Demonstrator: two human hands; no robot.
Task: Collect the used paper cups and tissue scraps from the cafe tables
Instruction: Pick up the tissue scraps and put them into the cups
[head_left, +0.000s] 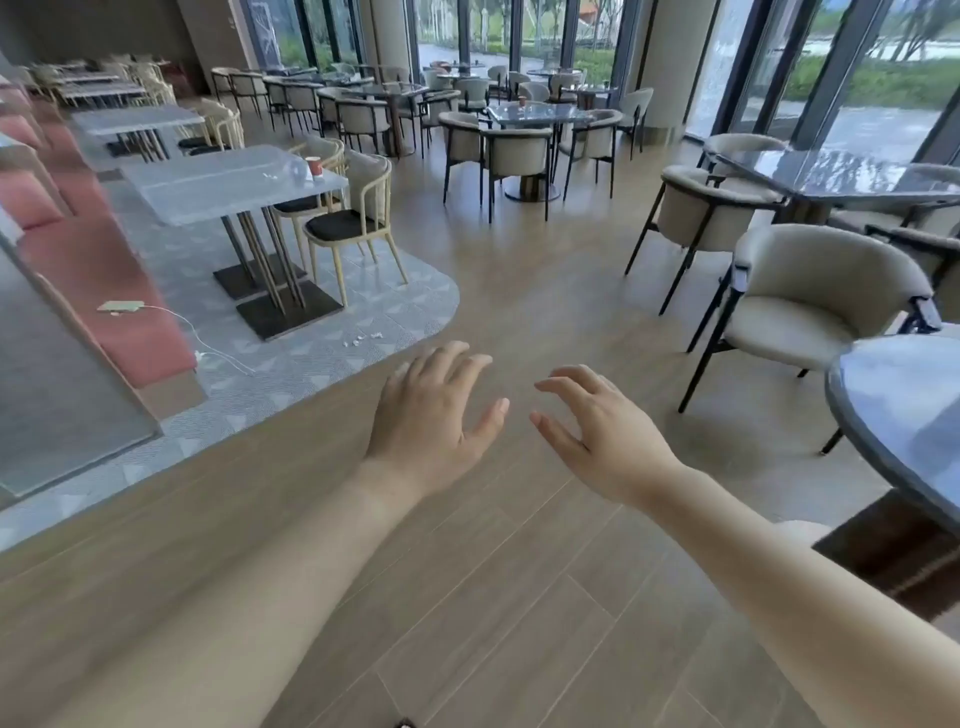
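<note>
Left hand (426, 415) outstretched, right hand (605, 436) fingers relaxed

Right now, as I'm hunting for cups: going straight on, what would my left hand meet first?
The left hand has free wooden floor ahead, then probably the beige chair; depth is unclear.

I see a red paper cup (314, 167), a pale grey rectangular table top (218, 182), white tissue scraps (357, 341), grey floor tiles with a triangle pattern (415, 306), a pinky red padded bench (104, 280) and brown wooden floor planks (519, 571).
</note>
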